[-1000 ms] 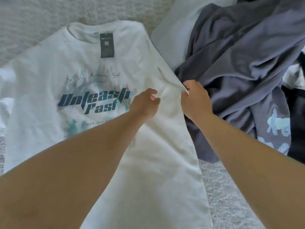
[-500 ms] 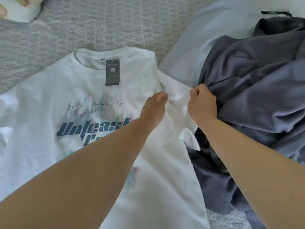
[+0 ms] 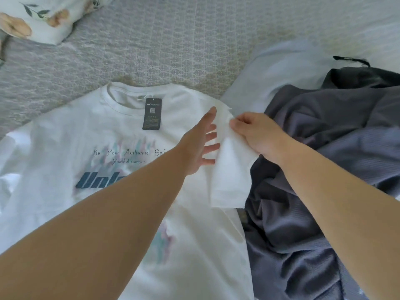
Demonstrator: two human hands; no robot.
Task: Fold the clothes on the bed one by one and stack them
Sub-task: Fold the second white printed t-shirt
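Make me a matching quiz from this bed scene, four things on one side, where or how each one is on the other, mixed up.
1. white T-shirt
2. black tag
3. right hand
4. floral pillow

A. far left corner
B. pinching the sleeve
C. spread flat, print up
D. hanging at the collar

Pairs: 1-C, 2-D, 3-B, 4-A
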